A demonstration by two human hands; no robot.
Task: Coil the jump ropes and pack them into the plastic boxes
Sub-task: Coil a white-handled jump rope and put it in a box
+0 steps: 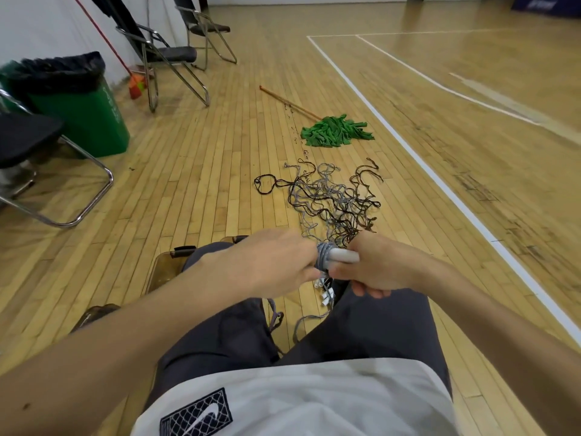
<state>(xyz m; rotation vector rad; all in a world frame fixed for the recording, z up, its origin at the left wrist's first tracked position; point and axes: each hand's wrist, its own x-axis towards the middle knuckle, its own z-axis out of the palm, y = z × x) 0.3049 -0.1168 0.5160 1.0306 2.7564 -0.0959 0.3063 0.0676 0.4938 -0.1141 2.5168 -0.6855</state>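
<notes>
I sit with both hands over my knees. My right hand (380, 265) grips the white handles (344, 255) of a jump rope. A grey cord coil (323, 254) is wound round those handles, and my left hand (267, 265) pinches the cord at the coil. A tangled heap of grey and dark brown jump ropes (330, 199) lies on the wooden floor just beyond my hands. Loose grey cord (301, 322) hangs between my legs. A brownish clear plastic box (163, 269) stands on the floor by my left knee, partly hidden by my leg.
A green mop (336, 131) lies on the floor beyond the ropes. A green bin with a black liner (78, 99) and folding chairs (163, 55) stand at the left. Another brownish plastic piece (94, 313) shows under my left forearm. White court lines (408, 152) run at the right.
</notes>
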